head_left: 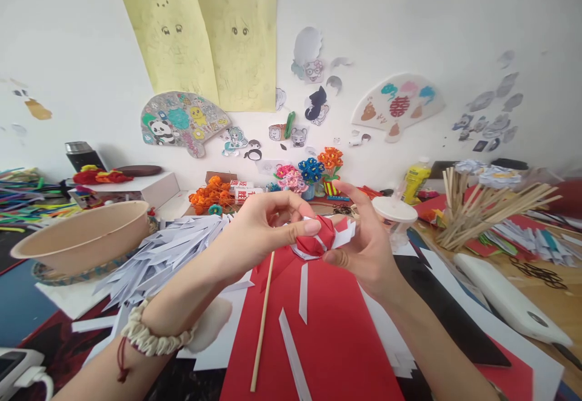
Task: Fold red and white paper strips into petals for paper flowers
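Observation:
A folded red and white paper piece (318, 240), shaped like a small rosette, is held up between my two hands. My left hand (273, 225) pinches its left side, thumb on the front and fingers behind. At its lower right, my right hand (370, 243) grips it with the thumb near the bottom edge, the index finger raised away from it. A white strip end sticks out on the right, close to the right fingers. Below are red paper sheets (336, 328), with a thin wooden stick (262, 328) and two folded white paper strips (293, 355) lying on them.
On the left stand a heap of white paper strips (168, 255) and a beige basin (82, 237). At right are a bundle of wooden sticks (482, 207), a white power bank (509, 298) and a lidded clear cup (394, 210). Craft flowers (311, 171) stand by the wall.

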`<state>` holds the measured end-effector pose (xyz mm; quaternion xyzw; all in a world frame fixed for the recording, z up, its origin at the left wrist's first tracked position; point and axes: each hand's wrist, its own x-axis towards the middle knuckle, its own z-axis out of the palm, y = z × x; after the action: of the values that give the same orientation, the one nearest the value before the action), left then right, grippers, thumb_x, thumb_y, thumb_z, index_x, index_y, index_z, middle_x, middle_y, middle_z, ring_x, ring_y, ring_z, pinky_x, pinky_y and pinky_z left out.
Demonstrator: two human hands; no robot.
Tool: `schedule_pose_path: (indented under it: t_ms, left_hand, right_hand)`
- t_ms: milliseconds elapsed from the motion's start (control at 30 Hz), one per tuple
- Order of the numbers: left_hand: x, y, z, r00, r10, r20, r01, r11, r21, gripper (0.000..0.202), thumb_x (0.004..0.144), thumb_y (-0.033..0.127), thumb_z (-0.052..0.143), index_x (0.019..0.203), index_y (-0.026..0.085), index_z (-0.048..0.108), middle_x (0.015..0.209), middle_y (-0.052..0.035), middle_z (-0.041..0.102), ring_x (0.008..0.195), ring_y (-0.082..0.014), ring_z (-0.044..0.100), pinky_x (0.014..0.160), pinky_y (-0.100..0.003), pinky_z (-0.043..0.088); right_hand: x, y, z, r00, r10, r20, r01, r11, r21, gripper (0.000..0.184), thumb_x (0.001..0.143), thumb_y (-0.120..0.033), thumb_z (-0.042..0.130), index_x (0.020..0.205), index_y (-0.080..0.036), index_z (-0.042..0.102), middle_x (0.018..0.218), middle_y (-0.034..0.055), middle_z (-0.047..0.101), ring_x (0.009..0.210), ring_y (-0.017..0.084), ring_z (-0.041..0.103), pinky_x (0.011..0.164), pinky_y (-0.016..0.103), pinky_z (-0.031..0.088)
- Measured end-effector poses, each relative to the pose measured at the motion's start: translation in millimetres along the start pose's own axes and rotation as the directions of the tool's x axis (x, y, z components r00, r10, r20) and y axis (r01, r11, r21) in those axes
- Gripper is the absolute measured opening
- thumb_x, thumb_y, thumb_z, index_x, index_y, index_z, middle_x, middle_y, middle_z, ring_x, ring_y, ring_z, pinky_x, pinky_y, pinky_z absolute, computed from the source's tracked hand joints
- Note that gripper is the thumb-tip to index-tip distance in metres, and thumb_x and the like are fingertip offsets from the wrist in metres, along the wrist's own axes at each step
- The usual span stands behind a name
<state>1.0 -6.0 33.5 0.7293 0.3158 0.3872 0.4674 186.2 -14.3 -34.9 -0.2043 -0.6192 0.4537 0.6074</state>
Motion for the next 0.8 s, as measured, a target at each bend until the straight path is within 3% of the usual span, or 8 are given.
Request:
schedule_pose_path:
  t_ms: [233, 467, 600, 800]
  left_hand:
    - [-1.5, 1.0, 1.9, 0.999, -0.046, 0.024, 0.048, 0.995, -0.084, 0.026, 0.075, 0.036, 0.079, 0.07, 0.017, 0.061, 0.065, 0.0041, 0.053, 0.061, -0.0107, 0.044, 0.059, -0.023, 0.035]
    - [-0.5, -4.8, -3.9, 0.998, -0.061, 0.03, 0.064, 0.99, -0.124, 0.024, 0.078, 0.037, 0.075, 0.072, 0.016, 0.065, 0.068, 0.0013, 0.053, 0.063, -0.0119, 0.043, 0.06, -0.025, 0.033]
    - [1.1, -7.3, -2.0, 0.996, -0.081, 0.027, 0.085, 0.962, -0.261, 0.024, 0.077, 0.033, 0.076, 0.067, 0.016, 0.063, 0.067, 0.0008, 0.055, 0.062, -0.0115, 0.045, 0.06, -0.025, 0.035]
    - [1.2, -8.6, 2.4, 0.994, -0.109, 0.029, 0.112, 0.924, -0.366, 0.03, 0.071, 0.036, 0.082, 0.066, 0.015, 0.063, 0.066, 0.0013, 0.056, 0.06, -0.0104, 0.046, 0.059, -0.024, 0.036]
  right_hand:
    - [-1.7, -1.2, 0.8, 0.996, -0.024, -0.082, 0.027, 0.999, 0.028, 0.082, 0.072, -0.032, 0.087, 0.137, -0.039, 0.038, 0.077, -0.0045, 0.069, 0.075, 0.021, 0.069, 0.081, 0.043, 0.057]
    - [-2.5, 1.6, 5.4, 0.981, -0.024, -0.194, 0.037, 0.997, 0.066, 0.088, 0.072, -0.039, 0.086, 0.142, -0.04, 0.033, 0.071, -0.0059, 0.063, 0.071, 0.021, 0.067, 0.076, 0.042, 0.059]
    - [-2.1, 3.2, 5.9, 0.991, 0.02, -0.134, -0.008, 0.996, 0.09, 0.089, 0.073, -0.046, 0.084, 0.144, -0.041, 0.03, 0.076, -0.004, 0.068, 0.074, 0.022, 0.07, 0.078, 0.043, 0.059]
    - [-0.4, 1.5, 5.7, 0.992, 0.11, -0.058, -0.1, 0.983, 0.155, 0.11, 0.062, -0.044, 0.091, 0.15, -0.037, 0.024, 0.087, 0.0003, 0.074, 0.081, 0.025, 0.074, 0.082, 0.045, 0.06]
